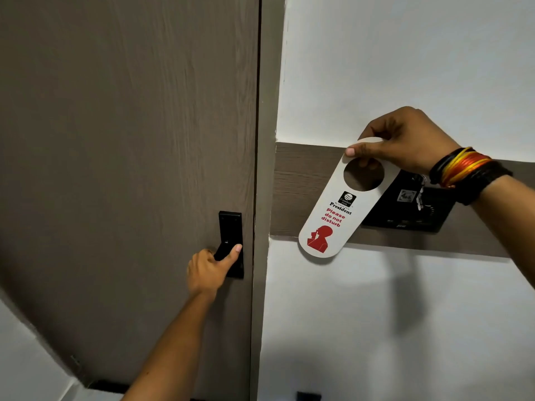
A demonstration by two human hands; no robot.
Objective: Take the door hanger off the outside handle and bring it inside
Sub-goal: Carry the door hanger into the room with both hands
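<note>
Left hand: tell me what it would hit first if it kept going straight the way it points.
The left hand already grips the black door handle; pushing on along the forearm's line, it would likely press into the brown door behind it. Depth is hard to judge here.

The left hand point(210, 272) is gripping the black lever handle point(224, 251) on the brown wood-grain door point(127, 140); the right hand point(405, 140) is pinching the white cardboard door hanger point(337, 215) by its top.
</note>
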